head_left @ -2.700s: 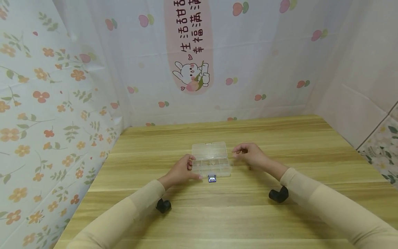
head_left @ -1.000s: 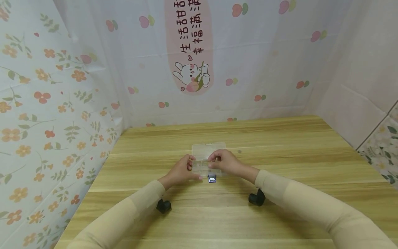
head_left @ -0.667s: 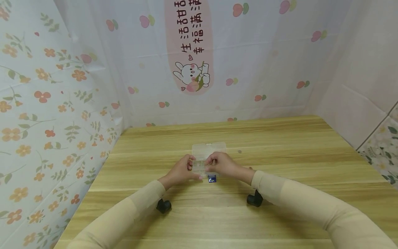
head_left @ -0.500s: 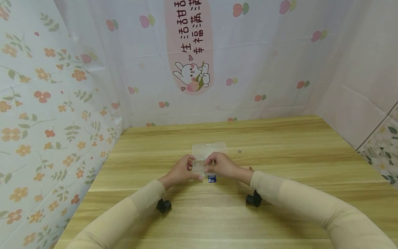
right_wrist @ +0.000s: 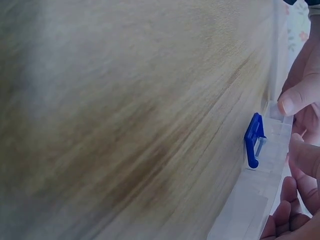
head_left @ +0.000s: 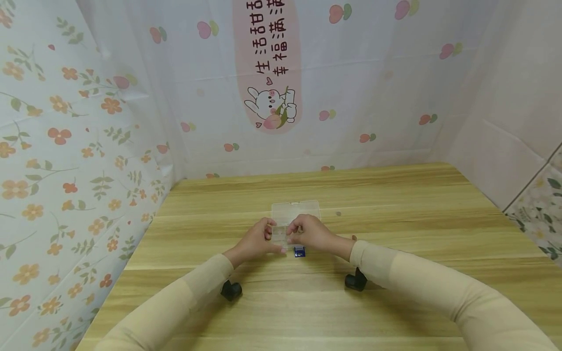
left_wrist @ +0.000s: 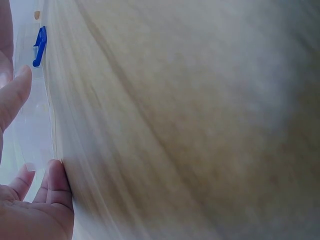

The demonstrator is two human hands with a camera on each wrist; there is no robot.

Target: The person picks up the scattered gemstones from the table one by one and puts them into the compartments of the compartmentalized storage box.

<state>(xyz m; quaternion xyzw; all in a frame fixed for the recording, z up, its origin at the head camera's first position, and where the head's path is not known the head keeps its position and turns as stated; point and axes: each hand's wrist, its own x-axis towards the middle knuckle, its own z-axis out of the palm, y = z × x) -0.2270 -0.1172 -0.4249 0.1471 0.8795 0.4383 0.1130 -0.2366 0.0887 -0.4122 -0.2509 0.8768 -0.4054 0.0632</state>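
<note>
A clear plastic compartment box (head_left: 279,237) lies on the wooden table with its lid (head_left: 293,208) folded back and its blue latch (head_left: 299,252) hanging at the front. My left hand (head_left: 256,240) grips the box's left end, thumb at the front edge and fingers behind. Bent over the compartments is my right hand (head_left: 313,233), which covers the right half of the box. Its thumb (right_wrist: 303,152) and fingertips are close together above the box; I cannot tell whether a small thing is between them. From the left wrist view, the left fingertips (left_wrist: 57,175) are right at the box's end wall.
A small grey disc (head_left: 338,213) lies on the table (head_left: 395,209) right of the lid. A small brown piece (head_left: 354,237) shows beside the right wrist. Black wrist mounts (head_left: 355,281) hang under both forearms. A printed curtain (head_left: 351,87) stands behind the table.
My right hand has come left from beside the box to over its compartments, then slid slightly further left, uncovering the grey disc and brown piece. My left hand has stayed on the box.
</note>
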